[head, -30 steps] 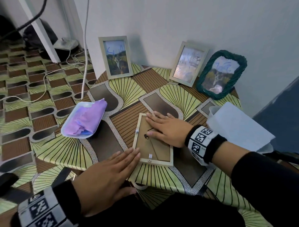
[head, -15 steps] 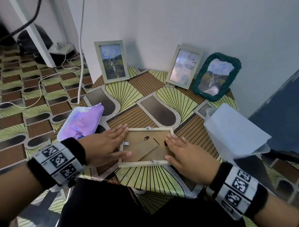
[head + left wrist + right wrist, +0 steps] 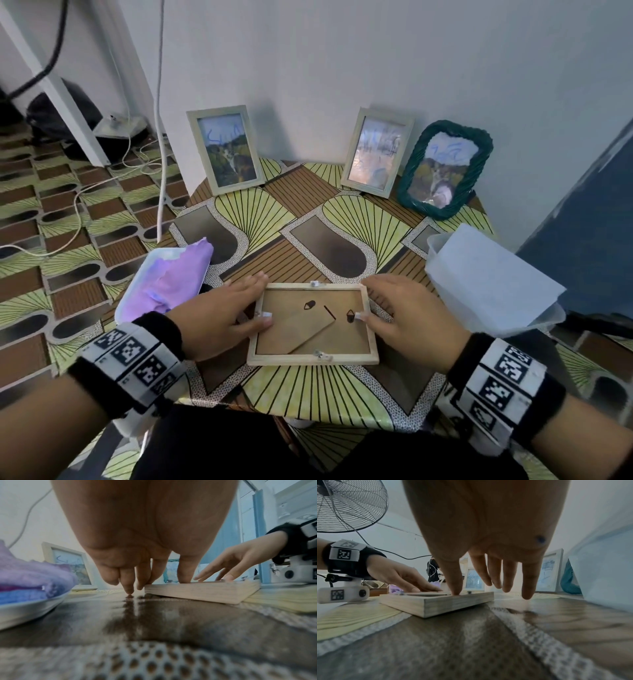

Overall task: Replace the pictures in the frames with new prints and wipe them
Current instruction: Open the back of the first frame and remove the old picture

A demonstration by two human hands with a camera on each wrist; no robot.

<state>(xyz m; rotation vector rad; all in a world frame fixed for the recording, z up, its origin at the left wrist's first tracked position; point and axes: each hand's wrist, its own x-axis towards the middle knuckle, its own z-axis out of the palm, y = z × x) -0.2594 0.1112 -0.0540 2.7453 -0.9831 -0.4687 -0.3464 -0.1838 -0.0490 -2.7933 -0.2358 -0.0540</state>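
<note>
- A wooden picture frame (image 3: 313, 323) lies face down near the front edge of a patterned table (image 3: 318, 390), brown backing board up.
- The left hand (image 3: 219, 317) rests at its left edge, fingers straight and together, thumb on a small white clip (image 3: 266, 314).
- The right hand (image 3: 407, 318) mirrors it, fingers spread, thumb pressing the backing.
- The frame looks light and stiff; its glass is probably fragile, so holding it by the wooden edges seems safest.
</note>
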